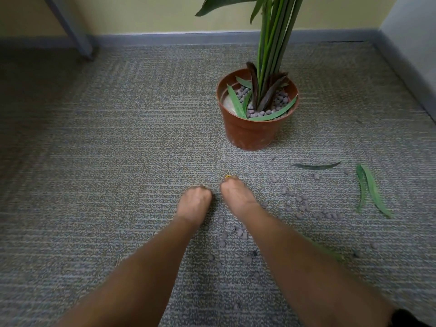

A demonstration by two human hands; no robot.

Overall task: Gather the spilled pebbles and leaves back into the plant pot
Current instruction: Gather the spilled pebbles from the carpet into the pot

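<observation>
**Loose pebbles by the pot, both hands down at the carpet**

The pebbles (pixel 300 205) are small, hard, round and light. I expect them to roll and slip out of a loose pinch, so scooping a cluster into a cupped palm looks better than picking 1 at a time. They lie scattered on the carpet (pixel 118 161) in front of the pot (pixel 247 133), between my forearms and off to the right. Farther right lie 3 leaves (pixel 374 191), thin, limp and light, best lifted by 1 end.

My left hand (pixel 194 201) and right hand (pixel 237 197) sit side by side, near but apart, low at the carpet. Their fingers bend away out of sight, so I cannot tell whether either holds anything.
</observation>
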